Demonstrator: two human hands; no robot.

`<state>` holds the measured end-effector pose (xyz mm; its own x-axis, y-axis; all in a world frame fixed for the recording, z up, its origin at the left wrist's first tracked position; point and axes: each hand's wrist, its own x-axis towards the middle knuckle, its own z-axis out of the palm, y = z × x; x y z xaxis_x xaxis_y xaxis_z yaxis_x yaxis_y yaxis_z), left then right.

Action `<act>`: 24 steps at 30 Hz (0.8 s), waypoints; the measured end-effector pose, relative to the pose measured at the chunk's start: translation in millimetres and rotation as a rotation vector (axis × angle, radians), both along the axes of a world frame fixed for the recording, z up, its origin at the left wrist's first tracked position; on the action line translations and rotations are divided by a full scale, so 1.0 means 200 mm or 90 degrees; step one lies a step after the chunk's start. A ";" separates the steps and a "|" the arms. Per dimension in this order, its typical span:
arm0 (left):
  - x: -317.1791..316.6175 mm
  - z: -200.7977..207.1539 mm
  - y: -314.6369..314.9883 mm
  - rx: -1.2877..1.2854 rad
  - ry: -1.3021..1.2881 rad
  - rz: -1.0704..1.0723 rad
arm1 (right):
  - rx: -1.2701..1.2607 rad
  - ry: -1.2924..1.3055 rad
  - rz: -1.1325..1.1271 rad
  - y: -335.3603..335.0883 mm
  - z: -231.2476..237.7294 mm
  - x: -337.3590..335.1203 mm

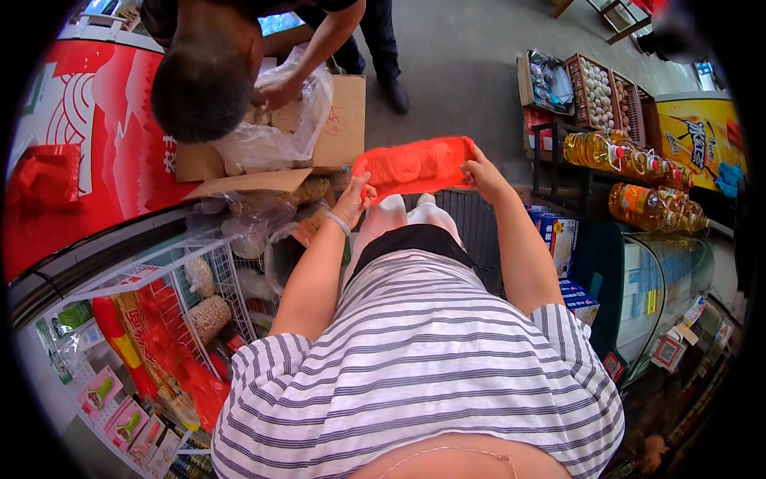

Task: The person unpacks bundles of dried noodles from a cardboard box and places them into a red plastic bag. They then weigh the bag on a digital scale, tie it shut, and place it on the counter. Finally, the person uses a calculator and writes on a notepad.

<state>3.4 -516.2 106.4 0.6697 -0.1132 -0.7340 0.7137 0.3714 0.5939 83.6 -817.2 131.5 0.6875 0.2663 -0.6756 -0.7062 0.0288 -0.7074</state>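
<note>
A red plastic bag [411, 164] is stretched level in front of me, with several rounded lumps showing through its thin film. My left hand [351, 201] pinches its left end, and my right hand [483, 176] grips its right end. What lies inside is too veiled by the red film to name. Just beyond the bag on the left, a cardboard box [345, 120] stands with its flaps spread, lined with a clear plastic bag [299, 144]. Another person's hand [279, 94] reaches into that lining, over pale pieces.
A red-and-white freezer [112, 136] stands at far left, a white wire rack [239, 279] nearer. On the right are oil bottles [590, 152], an egg crate [594, 92] and a glass display case [666, 279]. Grey floor [463, 72] stretches ahead.
</note>
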 end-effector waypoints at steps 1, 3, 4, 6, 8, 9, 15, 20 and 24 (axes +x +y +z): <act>0.03 0.00 0.02 0.005 -0.004 -0.007 | -0.011 -0.002 -0.013 0.02 0.03 -0.01; 0.07 0.02 0.06 0.006 0.005 -0.026 | -0.017 -0.004 -0.033 0.07 0.06 0.00; 0.10 0.03 0.09 0.001 -0.008 -0.037 | -0.012 -0.003 -0.039 0.09 0.08 0.00; 0.14 0.05 0.16 -0.009 -0.031 -0.059 | 0.000 -0.007 -0.051 0.13 0.09 0.02; 0.15 0.06 0.21 -0.018 -0.048 -0.059 | 0.015 -0.017 -0.064 0.16 0.08 0.04; 0.15 0.06 0.22 -0.024 -0.055 -0.060 | 0.008 -0.018 -0.056 0.17 0.07 0.04; 0.16 0.01 0.30 -0.054 -0.055 -0.053 | -0.016 -0.008 -0.049 0.23 0.06 0.08; 0.18 0.04 0.31 -0.042 0.003 -0.076 | -0.014 0.004 -0.033 0.25 0.12 0.08; 0.18 0.07 0.30 -0.039 0.017 0.006 | -0.023 0.012 -0.021 0.27 0.15 0.07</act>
<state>39.3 -456.3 120.7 0.6516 -0.1521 -0.7431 0.7248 0.4138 0.5509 98.3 -762.8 161.1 0.6823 0.2193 -0.6974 -0.7187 0.0266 -0.6948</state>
